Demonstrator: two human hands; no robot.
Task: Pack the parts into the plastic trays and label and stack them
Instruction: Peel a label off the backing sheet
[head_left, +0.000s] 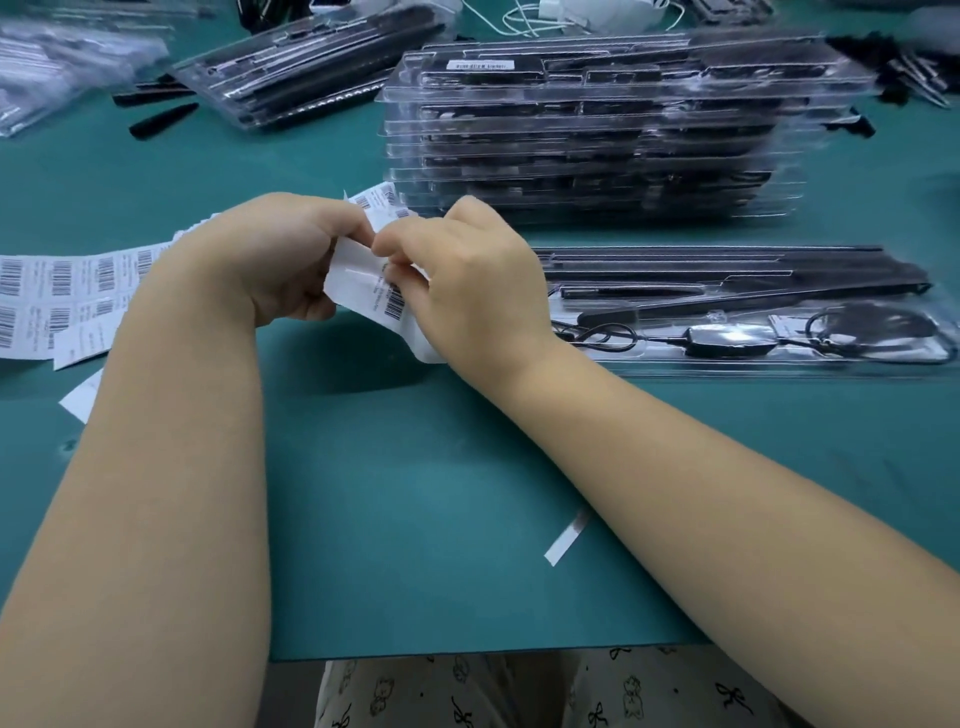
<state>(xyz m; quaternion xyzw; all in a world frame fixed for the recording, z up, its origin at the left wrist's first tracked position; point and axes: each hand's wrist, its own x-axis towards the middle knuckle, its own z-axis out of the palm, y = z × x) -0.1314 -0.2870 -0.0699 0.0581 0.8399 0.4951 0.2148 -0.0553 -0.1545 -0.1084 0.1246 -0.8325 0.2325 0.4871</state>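
Observation:
Both hands meet over the green table, working a strip of white barcode labels (363, 280). My left hand (280, 260) grips the strip's backing paper. My right hand (467, 275) pinches a label at the strip's edge, thumb and fingers curled. The strip trails left across the table as a long sheet of labels (67, 291). A filled clear plastic tray (753, 306) with black parts and a cable lies just right of my right hand. Behind it stands a tall stack of filled trays (597, 140), the top one bearing a label (480, 65).
Another filled tray (311, 67) lies tilted at the back left, with loose black parts (161, 122) beside it. Bagged parts (57, 67) sit at the far left, more black parts (914, 78) at the far right. A scrap of backing paper (566, 538) lies near the front edge.

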